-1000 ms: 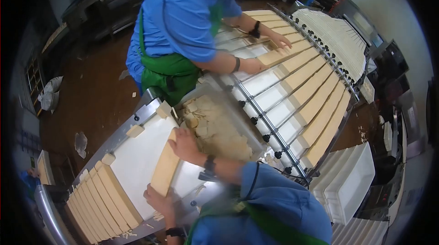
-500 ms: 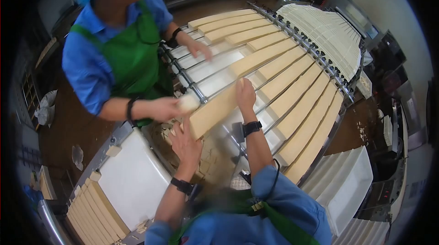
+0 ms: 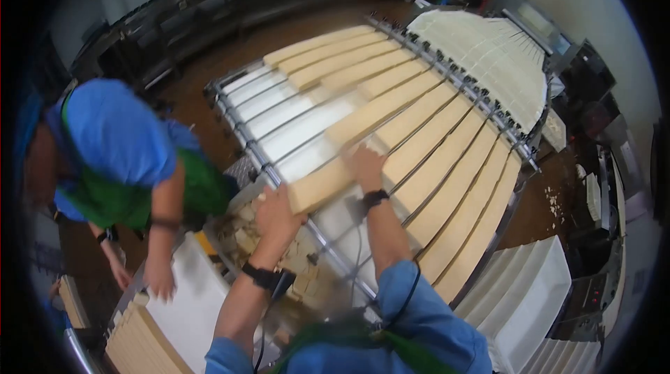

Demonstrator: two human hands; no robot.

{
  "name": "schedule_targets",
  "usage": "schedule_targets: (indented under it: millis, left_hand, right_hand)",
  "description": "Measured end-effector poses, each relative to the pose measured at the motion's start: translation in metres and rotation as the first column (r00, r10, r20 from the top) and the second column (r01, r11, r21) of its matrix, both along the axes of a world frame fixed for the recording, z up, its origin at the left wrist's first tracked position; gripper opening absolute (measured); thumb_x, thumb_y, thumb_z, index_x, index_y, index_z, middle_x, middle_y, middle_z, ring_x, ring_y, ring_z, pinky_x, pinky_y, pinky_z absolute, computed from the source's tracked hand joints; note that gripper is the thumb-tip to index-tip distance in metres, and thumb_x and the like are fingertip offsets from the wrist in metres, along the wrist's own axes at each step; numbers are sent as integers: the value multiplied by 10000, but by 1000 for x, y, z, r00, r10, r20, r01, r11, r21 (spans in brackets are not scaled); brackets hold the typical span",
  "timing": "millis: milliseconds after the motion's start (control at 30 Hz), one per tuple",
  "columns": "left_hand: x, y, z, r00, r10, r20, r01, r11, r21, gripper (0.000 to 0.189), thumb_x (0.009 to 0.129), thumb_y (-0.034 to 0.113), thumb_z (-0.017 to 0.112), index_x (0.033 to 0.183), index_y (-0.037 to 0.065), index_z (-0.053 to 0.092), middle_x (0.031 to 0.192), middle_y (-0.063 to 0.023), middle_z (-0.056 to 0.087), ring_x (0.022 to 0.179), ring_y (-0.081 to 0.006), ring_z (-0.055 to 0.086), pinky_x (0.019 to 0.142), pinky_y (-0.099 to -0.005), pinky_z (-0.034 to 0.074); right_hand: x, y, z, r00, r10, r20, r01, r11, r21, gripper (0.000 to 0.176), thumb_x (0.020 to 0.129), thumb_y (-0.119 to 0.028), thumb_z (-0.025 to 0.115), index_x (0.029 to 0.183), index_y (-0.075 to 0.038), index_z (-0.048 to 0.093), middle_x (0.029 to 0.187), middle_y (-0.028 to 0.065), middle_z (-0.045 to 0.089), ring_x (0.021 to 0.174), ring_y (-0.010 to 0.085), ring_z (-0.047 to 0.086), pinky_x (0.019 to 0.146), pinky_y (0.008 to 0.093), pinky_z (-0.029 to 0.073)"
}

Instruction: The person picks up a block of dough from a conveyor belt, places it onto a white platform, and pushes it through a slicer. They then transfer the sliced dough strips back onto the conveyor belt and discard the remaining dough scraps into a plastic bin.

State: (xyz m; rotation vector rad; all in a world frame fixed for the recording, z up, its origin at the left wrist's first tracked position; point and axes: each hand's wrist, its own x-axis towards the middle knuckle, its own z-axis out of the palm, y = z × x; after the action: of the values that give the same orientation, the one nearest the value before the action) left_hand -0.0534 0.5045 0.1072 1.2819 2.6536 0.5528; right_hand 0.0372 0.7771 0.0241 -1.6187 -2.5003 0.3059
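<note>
My left hand point(image 3: 277, 215) grips the near end of a pale beige slab point(image 3: 319, 185), its fingers round the end. At the far end my right hand point(image 3: 366, 166) is closed on the same slab, its fingertips partly hidden. The slab lies across the near edge of a conveyor point(image 3: 259, 159), over white lanes parted by thin metal rods. More long beige slabs point(image 3: 426, 122) rest in the lanes just beyond and to the right of my right hand. Below my left hand is a heap of broken beige pieces point(image 3: 303, 277).
A co-worker point(image 3: 118, 157) in blue bends at the left, hands over a white surface point(image 3: 183, 297) beside a row of beige slabs point(image 3: 143, 342). Stacked white trays point(image 3: 534, 290) stand at the lower right. White ribbed sheeting point(image 3: 481, 60) lies beyond the conveyor's metal crossbar.
The co-worker has moved from the conveyor to the white surface at left and bent down. My hands and the slab have come down nearer the lanes, with the slab turned flatter. The view has shifted.
</note>
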Motion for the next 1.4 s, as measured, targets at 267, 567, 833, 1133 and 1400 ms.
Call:
schedule_targets:
  millis: [267,567,833,1133,1400]
  left_hand:
    - [5,10,-3,992,-6,125,-13,988,154,918,713,310,953,1478,56,514,1359,-243,482,1150,-459,596,985,-534,498]
    - [0,27,-51,834,274,479,-449,843,297,714,862,239,806,1487,93,494,1307,-208,579,1178,-406,615,1026,-499,493]
    - [-6,20,-81,742,207,638,-573,690,442,554,809,165,796,1342,102,659,1232,-183,723,1165,-344,686,1005,-429,543]
    - [16,-55,-104,779,291,556,-627,395,671,432,894,-60,551,1298,50,658,1299,-185,668,1210,-394,637,1040,-418,519]
    - [45,-174,-128,815,314,487,-492,818,297,453,894,-32,621,1333,77,616,1407,-197,547,1210,-439,619,996,-463,542]
  right_hand:
    - [-1,-31,41,999,-35,1,35,982,184,596,991,-574,605,1223,-29,673,1260,259,661,1300,411,538,1109,650,368]
    - [-11,-123,-5,857,391,-334,-348,919,184,659,1017,-443,631,1500,-10,519,1510,329,494,1475,507,377,1202,657,268]
    - [-16,-135,-38,735,633,-242,-568,770,291,713,973,-352,663,1573,-32,450,1579,275,456,1500,453,376,1181,616,287]
    - [-10,-149,-19,675,735,-66,-653,637,409,614,930,-216,714,1523,-283,567,1592,181,465,1494,408,408,1174,765,220]
    - [-10,-151,-14,701,711,-45,-643,659,391,522,915,-208,710,1428,-290,652,1579,133,492,1498,410,402,1172,785,212]
